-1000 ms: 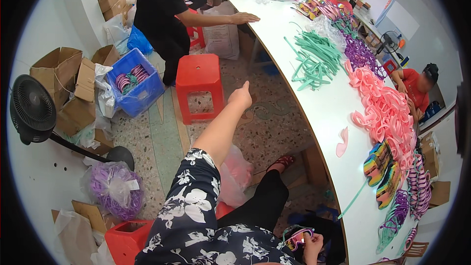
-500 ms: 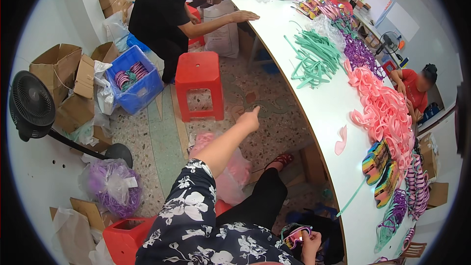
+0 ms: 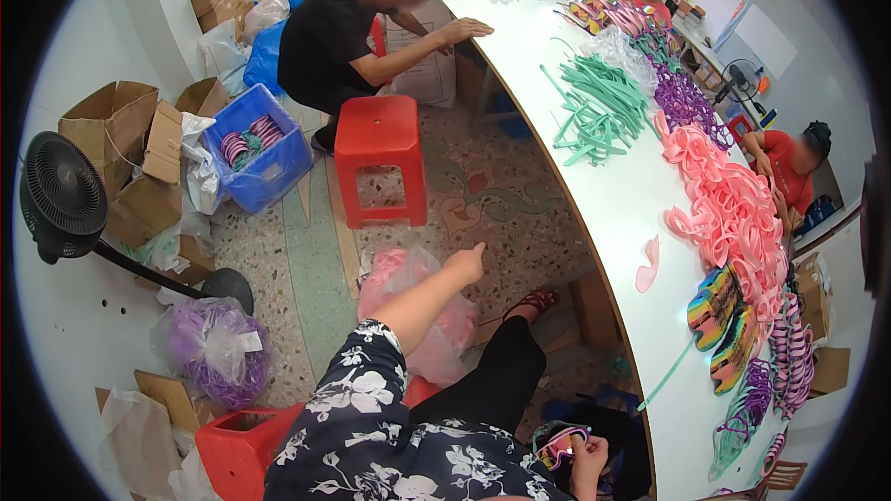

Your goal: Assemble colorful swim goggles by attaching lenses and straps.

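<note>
My left hand (image 3: 466, 264) is held out over the floor beside the table, index finger stretched out and the others folded, with nothing in it. Low by the table's edge, my right hand (image 3: 588, 466) pinches a pair of swim goggles (image 3: 558, 446) with shiny mirrored lenses and a purple-pink frame. The white table (image 3: 594, 213) curves along my right side. On it lie a loose pile of pink straps (image 3: 733, 213), a single pink strap (image 3: 647, 264), green straps (image 3: 603, 107) and stacked goggles with rainbow lenses (image 3: 733, 348).
A red stool (image 3: 379, 130) stands ahead, and a person in black (image 3: 325, 46) crouches behind it, one hand on the table. Pink stuff in a clear bag (image 3: 441, 339) lies below my left arm. A blue crate (image 3: 264, 172), cartons (image 3: 139, 213) and a fan (image 3: 65, 190) line the left.
My left hand has drawn back slightly toward me, finger still out. The person in black has sunk lower into a crouch, and someone in stripes now shows behind. My right hand keeps the goggles.
</note>
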Motion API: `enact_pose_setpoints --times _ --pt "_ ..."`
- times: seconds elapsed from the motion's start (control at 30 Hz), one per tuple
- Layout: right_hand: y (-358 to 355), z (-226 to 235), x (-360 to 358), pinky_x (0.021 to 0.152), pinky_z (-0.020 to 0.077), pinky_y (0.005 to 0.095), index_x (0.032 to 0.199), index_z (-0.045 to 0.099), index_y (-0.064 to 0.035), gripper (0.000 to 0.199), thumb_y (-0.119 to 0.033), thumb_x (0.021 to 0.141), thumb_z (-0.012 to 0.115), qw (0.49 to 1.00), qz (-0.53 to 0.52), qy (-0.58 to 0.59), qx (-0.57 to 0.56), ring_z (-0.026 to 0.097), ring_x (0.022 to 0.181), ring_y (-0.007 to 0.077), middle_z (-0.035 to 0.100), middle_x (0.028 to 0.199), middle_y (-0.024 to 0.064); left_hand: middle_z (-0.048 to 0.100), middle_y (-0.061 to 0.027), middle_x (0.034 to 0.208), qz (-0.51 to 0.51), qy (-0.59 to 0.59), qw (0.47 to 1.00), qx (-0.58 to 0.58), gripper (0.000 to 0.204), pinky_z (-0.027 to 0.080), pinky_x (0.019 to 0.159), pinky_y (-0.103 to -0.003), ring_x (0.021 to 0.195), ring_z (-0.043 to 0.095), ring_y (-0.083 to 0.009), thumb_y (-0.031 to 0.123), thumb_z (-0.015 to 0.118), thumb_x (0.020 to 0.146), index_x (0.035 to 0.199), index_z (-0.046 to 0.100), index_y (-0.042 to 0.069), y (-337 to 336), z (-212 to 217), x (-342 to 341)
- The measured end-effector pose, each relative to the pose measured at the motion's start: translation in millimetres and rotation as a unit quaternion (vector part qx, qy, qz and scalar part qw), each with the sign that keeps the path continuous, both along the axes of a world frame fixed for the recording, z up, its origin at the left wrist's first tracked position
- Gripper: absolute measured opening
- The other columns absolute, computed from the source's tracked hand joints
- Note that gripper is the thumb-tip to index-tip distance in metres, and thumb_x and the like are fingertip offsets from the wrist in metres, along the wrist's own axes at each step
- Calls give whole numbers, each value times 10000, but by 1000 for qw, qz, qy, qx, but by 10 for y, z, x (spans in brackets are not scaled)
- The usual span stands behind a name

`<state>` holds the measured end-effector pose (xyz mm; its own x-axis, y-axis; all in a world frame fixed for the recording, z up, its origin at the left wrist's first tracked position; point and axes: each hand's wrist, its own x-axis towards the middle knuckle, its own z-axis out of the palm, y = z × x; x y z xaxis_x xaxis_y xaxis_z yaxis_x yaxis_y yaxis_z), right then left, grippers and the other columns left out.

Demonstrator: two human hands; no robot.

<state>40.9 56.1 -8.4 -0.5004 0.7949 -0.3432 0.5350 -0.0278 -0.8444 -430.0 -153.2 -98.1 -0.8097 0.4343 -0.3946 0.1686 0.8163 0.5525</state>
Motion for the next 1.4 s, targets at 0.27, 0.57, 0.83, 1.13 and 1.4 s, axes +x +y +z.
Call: enact_pose_setpoints --times 0.27,0.57,0.83,1.13,1.4 --pt "81 -92 20 433 377 187 939 529 -35 238 -98 871 748 1000 14 5 0 487 511 46 575 696 2 666 -250 1158 -53 -38 998 9 744 522 884 -475 1056 653 -404 157 669 835 1508 354 135 71 -531 525" --pt "66 -71 -12 440 380 185 942 537 -31 240 -108 870 753 1000 11 13 -4 487 514 45 577 696 1 672 -251 1153 -84 -127 988 -3 772 555 836 -464 1002 684 -383 182 671 843 1529 321 136 189 -304 1095" --pt "101 -124 -42 444 382 185 940 541 -32 231 -97 868 750 1000 11 7 -2 490 520 44 577 693 2 694 -235 1075 -95 -106 990 6 814 534 841 -485 964 681 -400 253 714 841 1532 299 141 111 -792 1357" --pt "105 -132 -52 441 375 184 944 544 -30 231 -95 863 750 1000 20 -6 2 494 519 47 585 697 6 672 -233 1167 -116 -113 986 -43 756 525 895 -473 1058 663 -384 268 684 859 1515 333 134 -16 -842 1492" --pt "122 -152 -16 442 379 183 944 546 -33 236 -102 857 754 1000 22 -1 -3 494 515 49 587 695 6 661 -238 1192 -117 -123 985 -43 739 518 914 -472 1081 653 -386 248 681 864 1511 344 131 -35 -951 1548"
